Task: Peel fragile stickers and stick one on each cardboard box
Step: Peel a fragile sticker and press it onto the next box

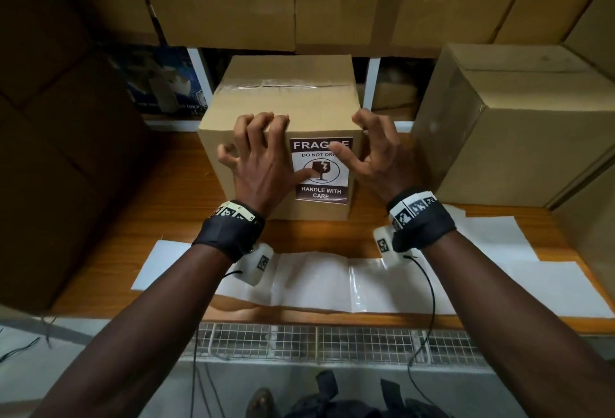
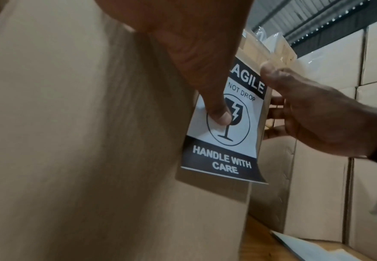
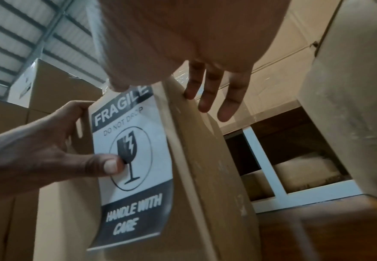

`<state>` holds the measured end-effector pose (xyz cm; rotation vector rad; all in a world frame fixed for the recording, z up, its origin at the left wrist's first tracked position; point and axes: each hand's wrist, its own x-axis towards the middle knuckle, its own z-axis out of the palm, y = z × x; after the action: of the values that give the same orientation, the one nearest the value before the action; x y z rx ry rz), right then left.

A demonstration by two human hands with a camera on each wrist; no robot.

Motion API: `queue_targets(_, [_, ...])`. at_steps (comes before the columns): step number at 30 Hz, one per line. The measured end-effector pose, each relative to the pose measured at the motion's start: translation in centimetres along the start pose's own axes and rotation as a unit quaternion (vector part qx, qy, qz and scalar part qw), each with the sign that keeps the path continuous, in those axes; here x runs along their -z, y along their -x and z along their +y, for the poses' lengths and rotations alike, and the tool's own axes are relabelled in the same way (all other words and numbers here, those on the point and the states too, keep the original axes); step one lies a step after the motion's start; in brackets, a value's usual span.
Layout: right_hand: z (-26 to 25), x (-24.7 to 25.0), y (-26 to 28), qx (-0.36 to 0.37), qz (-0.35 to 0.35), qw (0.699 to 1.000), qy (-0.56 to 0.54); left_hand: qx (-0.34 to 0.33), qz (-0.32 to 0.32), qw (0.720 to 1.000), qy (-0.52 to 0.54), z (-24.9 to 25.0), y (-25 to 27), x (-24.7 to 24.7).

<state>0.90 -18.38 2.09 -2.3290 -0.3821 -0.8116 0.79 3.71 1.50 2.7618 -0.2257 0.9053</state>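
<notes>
A small cardboard box (image 1: pixel 283 94) stands on the wooden table (image 1: pixel 173 204) in front of me. A black-and-white fragile sticker (image 1: pixel 327 192) (image 2: pixel 238 141) (image 3: pixel 147 178) lies on its front face, near the right edge. Its lower edge curls slightly off the cardboard in both wrist views. My left hand (image 1: pixel 266 157) (image 3: pixel 37 155) has bent fingertips on the box's top front edge, and its thumb (image 2: pixel 218 113) presses on the glass symbol. My right hand (image 1: pixel 376 151) (image 2: pixel 317 114) has its thumb on the word FRAGILE. Its fingers (image 3: pixel 212 91) hang loosely over the box's right corner.
Empty glossy backing sheets (image 1: pixel 332 281) and white paper (image 1: pixel 552 284) lie on the table's near side. A larger box (image 1: pixel 515 134) stands close on the right and a dark one (image 1: pixel 50 167) on the left. Stacked boxes (image 1: pixel 299 1) fill the back. Wire mesh (image 1: pixel 316 341) runs below the table's edge.
</notes>
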Motion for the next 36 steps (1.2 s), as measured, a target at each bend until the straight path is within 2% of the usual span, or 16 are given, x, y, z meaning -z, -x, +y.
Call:
queue_targets(4, [0.1,-0.7,-0.5,0.014,0.028,0.999,0.006,-0.03,-0.012,0.999,-0.002,-1.1,-0.1,0.2])
queue_targets(7, [1.1,-0.6,-0.3,0.045,0.009,0.998,0.049,-0.052,0.003,0.998,0.04,-2.0,-0.3,0.4])
queue_targets(9, [1.6,-0.6,0.0,0.06,-0.011,0.994,0.088,-0.04,0.018,0.996,0.077,-1.8,-0.3,0.3])
queue_targets(14, [1.7,-0.8,0.7,0.06,-0.028,0.987,0.148,0.037,0.045,0.99,0.129,0.5,0.0,0.3])
queue_targets(18, [1.4,-0.3,1.0,0.045,-0.051,0.99,0.124,0.005,0.038,0.997,0.065,0.2,0.0,-0.4])
queue_targets(20, [1.3,-0.2,1.1,0.013,-0.067,0.996,0.058,-0.031,0.031,0.999,0.028,-0.9,-0.1,-0.7])
queue_targets(22, [0.8,-0.5,1.4,-0.073,-0.062,0.995,-0.014,-0.07,0.019,0.997,0.012,-2.0,-0.1,-1.1])
queue_targets(24, [0.0,-1.1,1.7,-0.172,-0.063,0.982,-0.049,-0.097,0.013,0.995,0.004,-2.8,-0.2,-1.1])
queue_targets(27, [-0.9,-2.3,2.0,-0.248,-0.072,0.963,-0.078,-0.112,0.008,0.994,-0.005,-3.1,-0.1,-0.7])
queue_targets(30, [-1.3,-3.1,2.6,-0.267,-0.066,0.958,-0.082,-0.139,0.015,0.99,-0.007,-3.7,-0.2,-0.6])
queue_targets(32, [-1.0,-3.4,3.3,-0.253,-0.071,0.963,-0.055,-0.151,0.026,0.988,0.0,-3.9,-0.3,-0.7])
queue_targets(36, [0.0,-3.0,4.0,-0.234,-0.143,0.96,0.06,-0.118,0.034,0.99,0.063,-2.9,-0.2,-0.8])
